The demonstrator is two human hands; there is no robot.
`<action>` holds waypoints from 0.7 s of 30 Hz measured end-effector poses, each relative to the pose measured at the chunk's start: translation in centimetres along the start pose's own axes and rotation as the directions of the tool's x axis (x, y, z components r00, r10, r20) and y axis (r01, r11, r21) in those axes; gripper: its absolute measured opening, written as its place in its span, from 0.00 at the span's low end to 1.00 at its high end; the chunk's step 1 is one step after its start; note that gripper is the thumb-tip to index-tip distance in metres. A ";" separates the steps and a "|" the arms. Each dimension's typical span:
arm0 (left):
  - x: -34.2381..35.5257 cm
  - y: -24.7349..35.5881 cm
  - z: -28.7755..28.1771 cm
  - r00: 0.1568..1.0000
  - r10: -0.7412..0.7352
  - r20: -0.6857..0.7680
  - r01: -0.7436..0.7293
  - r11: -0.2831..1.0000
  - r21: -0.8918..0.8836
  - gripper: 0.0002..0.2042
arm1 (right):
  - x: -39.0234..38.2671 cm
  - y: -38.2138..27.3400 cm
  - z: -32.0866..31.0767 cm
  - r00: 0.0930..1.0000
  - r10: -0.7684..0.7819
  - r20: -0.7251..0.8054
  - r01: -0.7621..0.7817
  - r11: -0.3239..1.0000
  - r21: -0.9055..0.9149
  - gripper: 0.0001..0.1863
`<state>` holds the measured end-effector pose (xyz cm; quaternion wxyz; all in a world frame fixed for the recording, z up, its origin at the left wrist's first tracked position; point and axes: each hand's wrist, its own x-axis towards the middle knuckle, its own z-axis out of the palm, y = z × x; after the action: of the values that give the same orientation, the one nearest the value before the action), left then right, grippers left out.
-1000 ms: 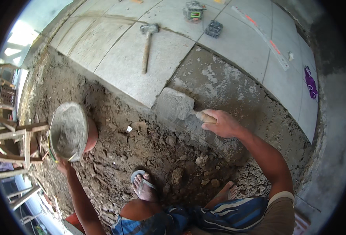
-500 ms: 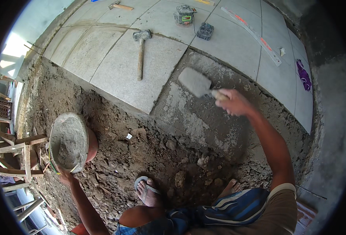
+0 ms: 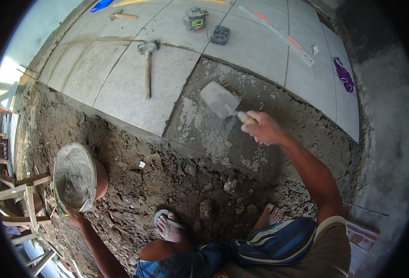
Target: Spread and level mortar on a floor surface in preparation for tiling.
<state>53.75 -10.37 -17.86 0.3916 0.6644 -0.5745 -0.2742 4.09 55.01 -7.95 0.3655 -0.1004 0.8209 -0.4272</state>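
My right hand [image 3: 264,129] is closed around the light handle of a trowel [image 3: 219,100]. Its broad flat blade, coated with grey mortar, lies over the damp mortar bed [image 3: 260,155] beside the laid floor tiles; whether it touches cannot be told. At the left, my left hand [image 3: 76,217] grips the near edge of a reddish bucket [image 3: 101,181]. Wet grey mortar [image 3: 74,173] partly fills it, and its rim is caked. The bucket is tilted, with its mouth facing me, and my fingers are partly hidden under the rim.
On the pale tiles [image 3: 135,83] lie a mallet [image 3: 148,69], a small hammer [image 3: 123,16], a dusty boxy device [image 3: 195,21], a dark block [image 3: 220,35], a long straightedge [image 3: 278,34] and a purple cloth [image 3: 343,75]. Rubble [image 3: 206,209] surrounds my sandalled feet. Wooden pieces [image 3: 30,204] stand left.
The view has shifted slightly, moving the tiles leftward in the picture. Against the mortar bed, the trowel and right hand have come a little nearer and rightward. My left hand keeps holding the bucket.
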 end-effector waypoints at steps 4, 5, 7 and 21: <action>0.7 -0.6 -0.4 0.998 0.012 -0.060 -0.015 0.999 -0.051 0.41 | -3.7 0.6 0.7 1.000 0.023 0.007 -0.023 1.000 0.021 0.25; -0.4 -0.2 0.6 1.000 -0.014 0.001 0.014 0.998 -0.057 0.41 | -4.9 2.4 0.5 0.992 0.053 -0.114 -0.040 0.993 0.108 0.24; -0.3 -0.2 0.6 0.998 -0.035 0.044 0.038 0.995 -0.090 0.41 | -7.5 4.0 -1.6 0.984 0.168 -0.066 -0.160 0.980 0.115 0.22; -2.9 1.2 3.3 0.993 0.029 -0.114 -0.024 0.999 0.046 0.36 | -7.1 -8.3 6.4 0.845 -0.521 0.122 0.511 0.717 -0.475 0.30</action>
<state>49.81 -8.28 -18.89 0.4127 0.6799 -0.5657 -0.2178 12.39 49.27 -0.22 0.1856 -0.4097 0.8445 -0.2907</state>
